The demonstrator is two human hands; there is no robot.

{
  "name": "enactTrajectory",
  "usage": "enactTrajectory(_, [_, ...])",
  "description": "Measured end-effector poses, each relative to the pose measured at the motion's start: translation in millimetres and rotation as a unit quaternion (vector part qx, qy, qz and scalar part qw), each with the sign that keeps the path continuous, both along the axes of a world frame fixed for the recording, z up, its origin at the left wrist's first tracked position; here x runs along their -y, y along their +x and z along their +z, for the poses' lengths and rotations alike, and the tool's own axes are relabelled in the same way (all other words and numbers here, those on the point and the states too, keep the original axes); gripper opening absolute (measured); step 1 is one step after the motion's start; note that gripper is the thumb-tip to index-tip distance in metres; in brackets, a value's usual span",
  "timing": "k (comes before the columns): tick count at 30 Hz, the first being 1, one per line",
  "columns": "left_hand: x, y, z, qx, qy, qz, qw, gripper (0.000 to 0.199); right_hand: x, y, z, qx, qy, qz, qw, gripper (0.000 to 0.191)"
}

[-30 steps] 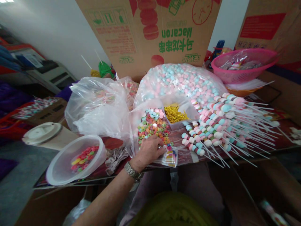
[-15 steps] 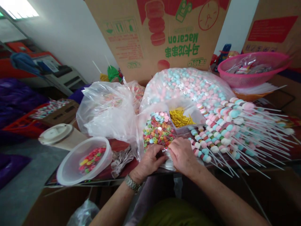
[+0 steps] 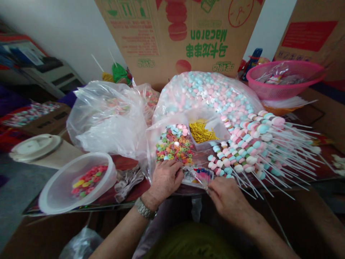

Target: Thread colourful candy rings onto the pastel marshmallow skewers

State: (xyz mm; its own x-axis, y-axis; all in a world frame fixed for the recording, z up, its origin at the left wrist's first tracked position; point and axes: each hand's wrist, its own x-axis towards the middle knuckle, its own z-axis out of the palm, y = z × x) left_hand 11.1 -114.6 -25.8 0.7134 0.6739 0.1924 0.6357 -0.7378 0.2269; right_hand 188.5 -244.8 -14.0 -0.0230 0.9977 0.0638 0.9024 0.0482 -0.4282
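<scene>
Meanwhile, clear packet point(image 3: 198, 177) is pinched by right hand point(image 3: 228, 198), w/ left hand point(image 3: 165, 180) held open, palm down, nr candy rings point(image 3: 175, 147). Marshmallow skewers point(image 3: 250, 151) lie just beside; they could be knocked by hasty tug, rings spilled by stray left hand.

A candy-packing workroom — Macaron cartons point(image 3: 178, 39), bulk bags of sweets point(image 3: 205, 97).

Upside-down green "Macaron" point(image 3: 208, 35) and Chinese characters point(image 3: 206, 50) are printed on the cardboard carton point(image 3: 161, 61).
</scene>
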Motion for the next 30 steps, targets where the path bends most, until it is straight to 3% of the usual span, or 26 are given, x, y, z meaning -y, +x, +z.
enactTrajectory(4, [3, -11, -6.8, -0.032, 0.027, 0.074, 0.996, 0.022, -3, -23, 0.8, -0.059, -0.037, 0.069, 0.995, 0.019])
enactTrajectory(7, [-2, -28, -11.1, -0.070, 0.046, 0.143, 0.986, 0.024, 8, 6, 12.4, -0.183, -0.073, 0.090, 0.976, 0.024])
enactTrajectory(9, [-2, -36, -5.0, -0.059, 0.036, 0.143, 0.987, 0.024, 17, 32, 18.9, -0.221, -0.055, 0.024, 0.974, 0.027])
enactTrajectory(11, [3, -37, 12.1, 0.012, 0.008, 0.097, 0.995, 0.032, 25, 45, 23.2, -0.196, -0.027, -0.018, 0.980, 0.027])
enactTrajectory(14, [21, -24, 48.3, 0.163, -0.072, -0.015, 0.984, 0.052, 32, 31, 26.9, -0.143, 0.012, 0.014, 0.990, 0.025])
enactTrajectory(16, [34, -11, 64.9, 0.152, -0.163, -0.139, 0.965, 0.052, 34, 13, 28.2, -0.133, 0.049, 0.039, 0.989, 0.024])
enactTrajectory(17, [40, -5, 67.9, 0.139, -0.203, -0.170, 0.954, 0.039, 34, 7, 28.2, -0.132, 0.065, 0.043, 0.988, 0.024])
enactTrajectory(19, [48, 6, 63.0, 0.125, -0.282, -0.173, 0.935, 0.015, 35, 0, 26.0, -0.128, 0.079, 0.034, 0.988, 0.026])
enactTrajectory(21, [53, 12, 48.9, 0.142, -0.350, -0.128, 0.917, 0.015, 36, 1, 19.7, -0.120, 0.074, 0.009, 0.990, 0.030])
enactTrajectory(23, [56, 15, 33.5, 0.162, -0.372, -0.094, 0.909, 0.016, 36, 4, 9.8, -0.122, 0.060, -0.029, 0.990, 0.035])
enactTrajectory(27, [54, 10, 16.9, 0.163, -0.257, -0.089, 0.948, 0.022, 37, 18, -13.9, -0.096, 0.060, -0.137, 0.984, 0.042])
enactTrajectory(30, [45, -2, 16.3, 0.199, -0.215, -0.073, 0.953, 0.023, 40, 36, -30.2, 0.073, 0.090, -0.188, 0.975, 0.031])
